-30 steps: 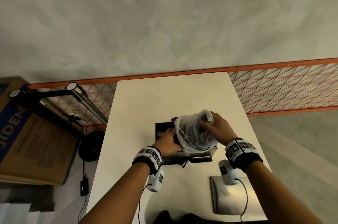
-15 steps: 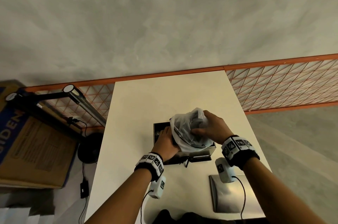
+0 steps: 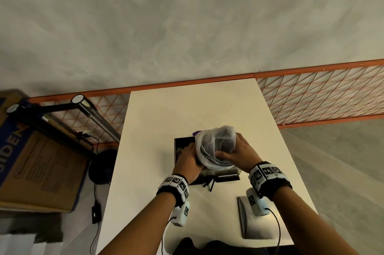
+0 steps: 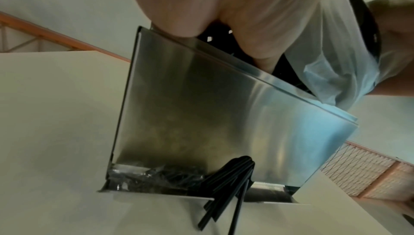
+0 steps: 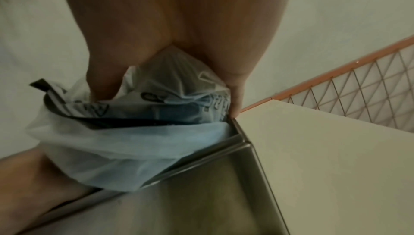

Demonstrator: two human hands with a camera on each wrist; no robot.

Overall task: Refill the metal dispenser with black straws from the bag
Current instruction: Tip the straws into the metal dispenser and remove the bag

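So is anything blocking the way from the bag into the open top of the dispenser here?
Nothing visible does. The bag is held by both hands right over the open top of the metal dispenser, its lid lying apart on the table. A few black straws poke from the bottom slot.

Looks like a workshop or storage-type room, not a home: bare grey concrete floor (image 3: pixel 187 26), plain white table (image 3: pixel 207 105), orange wire-mesh panel (image 3: pixel 322 98) along the far edge, big cardboard box (image 3: pixel 37 167) at left, black lamp arm (image 3: pixel 91 109) with cables beside it.
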